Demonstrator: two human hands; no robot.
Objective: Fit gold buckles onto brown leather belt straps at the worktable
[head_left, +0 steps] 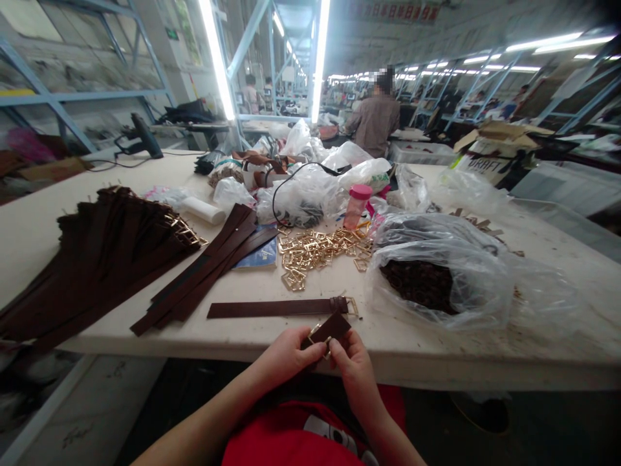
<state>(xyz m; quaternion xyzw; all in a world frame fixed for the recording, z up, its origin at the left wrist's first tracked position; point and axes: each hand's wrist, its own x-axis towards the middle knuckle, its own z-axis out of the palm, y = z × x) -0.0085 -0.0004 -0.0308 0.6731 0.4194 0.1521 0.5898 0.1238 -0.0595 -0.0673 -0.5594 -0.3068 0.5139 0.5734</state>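
A: Where are we in the pile? Our left hand point(286, 355) and right hand point(353, 370) are both just in front of the table edge point(436, 366), and between them we pinch the end of a dark brown strap point(330, 328) with a gold buckle point(317, 336) at our fingertips.

B: Yes, both sets of fingers are closed on that strap end; the left thumb presses by the buckle, the right fingers grip the leather beside it. Whether the buckle is fully seated we cannot tell, since our fingers cover part of it.

A: One finished strap point(279, 308) lies flat on the table just beyond our hands, its buckle fitted at the right end.

B: To the far left we see a big fanned stack of straps with buckles point(111, 252). We judge that to be finished work.

A: And what looks left?

B: A smaller bundle of bare straps point(208, 268) lies between that stack and the heap of loose gold buckles point(320, 249). The heap is sizeable, and a clear bag of small dark pieces point(422, 285) sits to the right.

A: So we judge ourselves well along, with a modest bundle left.
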